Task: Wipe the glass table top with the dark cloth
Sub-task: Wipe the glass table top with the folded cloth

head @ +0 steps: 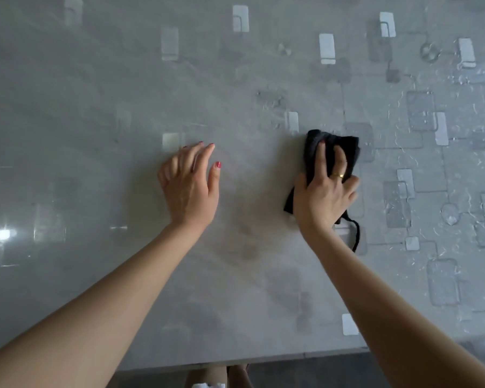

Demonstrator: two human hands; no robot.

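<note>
A grey glass table top (101, 113) with a pattern of pale and dark rectangles fills the view. My right hand (324, 191) presses a crumpled dark cloth (345, 149) flat on the glass right of centre; a thin strap of the cloth trails back beside my wrist. Part of the cloth is hidden under my palm. My left hand (189, 183) rests flat on the glass left of centre, fingers spread, holding nothing. The two hands are about a hand's width apart.
The table's near edge (235, 359) runs along the bottom, with my legs showing below it. Streaks and water marks lie on the right side of the glass. A bright light reflection (2, 234) sits at the far left.
</note>
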